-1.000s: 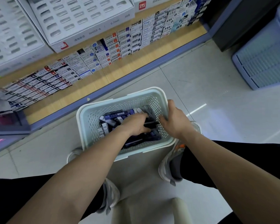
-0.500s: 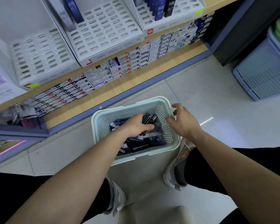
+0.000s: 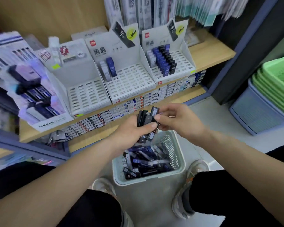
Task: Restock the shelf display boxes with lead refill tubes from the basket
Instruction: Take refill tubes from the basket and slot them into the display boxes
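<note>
My left hand (image 3: 131, 131) grips a bunch of black lead refill tubes (image 3: 143, 118) above the pale green basket (image 3: 179, 163), which holds many more loose tubes (image 3: 144, 163) on the floor between my feet. My right hand (image 3: 177, 119) pinches one tube (image 3: 155, 111) at the top of that bunch. On the shelf stand three white display boxes: the left box (image 3: 87, 95) shows only empty slots, the middle box (image 3: 129, 82) holds a few tubes at its back left, and the right box (image 3: 172, 63) has rows of blue and black tubes.
Small flat packs (image 3: 138, 102) lie in rows on the lower wooden shelf. A MONO display (image 3: 31, 89) stands at the left. Stacked green baskets (image 3: 275, 82) sit in a blue-grey bin (image 3: 256, 115) at the right. My shoes (image 3: 187, 190) flank the basket.
My left hand has lifted out of the basket with a bunch of tubes, and my right hand has come up to pinch one. The view has tilted up to the display boxes.
</note>
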The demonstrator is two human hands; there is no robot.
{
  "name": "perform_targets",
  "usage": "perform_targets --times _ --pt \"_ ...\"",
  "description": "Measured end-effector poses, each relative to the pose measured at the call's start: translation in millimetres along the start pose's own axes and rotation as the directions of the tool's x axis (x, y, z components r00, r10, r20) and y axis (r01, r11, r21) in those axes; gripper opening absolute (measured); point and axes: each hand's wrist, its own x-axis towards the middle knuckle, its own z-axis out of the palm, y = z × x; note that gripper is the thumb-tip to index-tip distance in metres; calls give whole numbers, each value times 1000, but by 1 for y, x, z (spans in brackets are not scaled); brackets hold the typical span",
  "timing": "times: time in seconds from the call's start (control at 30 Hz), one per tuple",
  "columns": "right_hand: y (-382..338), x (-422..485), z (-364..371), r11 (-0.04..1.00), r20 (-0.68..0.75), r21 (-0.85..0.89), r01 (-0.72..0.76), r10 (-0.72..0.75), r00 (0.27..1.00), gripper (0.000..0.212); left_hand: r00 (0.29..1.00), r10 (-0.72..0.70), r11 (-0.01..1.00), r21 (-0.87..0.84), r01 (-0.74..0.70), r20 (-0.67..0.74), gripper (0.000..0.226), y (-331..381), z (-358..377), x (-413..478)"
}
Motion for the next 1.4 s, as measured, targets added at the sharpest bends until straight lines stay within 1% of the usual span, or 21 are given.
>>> perform_targets --times 0.13,0.2,0.27,0.37,0.47,0.5,0.57,0.67,0.8,0.83,0.87,0.9,0.93,0.97,1.07,1.17,1.27,1.4 --pt "-30 -8 -4 999 34 51 -8 6 999 9 999 7 994 -109 -13 -53 32 18 -5 -17" --pt "-37 -9 -4 994 22 105 -10 7 1000 8 997 -6 983 -182 -9 -81 22 19 -7 -20" --pt "-38 -9 -5 980 1 198 -25 25 1000 9 989 -31 970 -244 -5 -145 13 20 -8 -19" --pt "-33 -3 -2 937 -32 347 -44 58 998 9 967 -11 973 -227 -48 -253 14 21 -13 -9" --pt "-28 5 3 922 -55 385 -41 67 996 4 940 39 981 -166 -100 -338 20 25 -21 2" --pt "-27 8 4 924 -61 380 -37 65 996 4 931 50 983 -148 -110 -361 22 25 -24 6" --pt "-25 13 4 936 -80 350 -28 60 995 12 918 72 985 -118 -128 -390 24 26 -31 13" --pt "-22 19 5 952 -111 306 -15 51 993 20 922 111 987 -68 -147 -372 18 27 -36 19" --pt "-20 27 8 968 -90 248 -20 44 995 16 932 129 989 -22 -145 -340 15 26 -36 24" --pt "-19 29 9 988 -83 155 13 0 997 13 932 122 990 -26 -139 -342 15 25 -36 26" --pt "-18 30 9 998 -77 -8 69 -70 995 14 933 113 991 -31 -131 -341 16 25 -36 27" --pt "-17 31 10 979 -56 -167 116 -127 990 16 935 111 991 -33 -129 -337 18 24 -36 28" --pt "-15 31 12 953 -36 -266 144 -159 987 18 938 112 991 -33 -130 -329 20 24 -35 28" --pt "-14 32 13 941 -25 -297 160 -175 984 18 940 115 991 -31 -132 -321 23 24 -34 28" --pt "-9 33 14 923 -16 -335 192 -209 978 15 943 110 990 -47 -131 -314 26 27 -32 27" --pt "-12 31 12 936 31 -310 166 -164 986 18 948 127 989 -35 -143 -292 28 29 -31 25" --pt "-16 26 13 980 70 -160 118 -108 992 18 948 143 988 -18 -155 -285 28 30 -30 24" --pt "-19 25 12 995 44 23 102 -102 994 16 942 134 988 -34 -152 -307 27 34 -30 22"
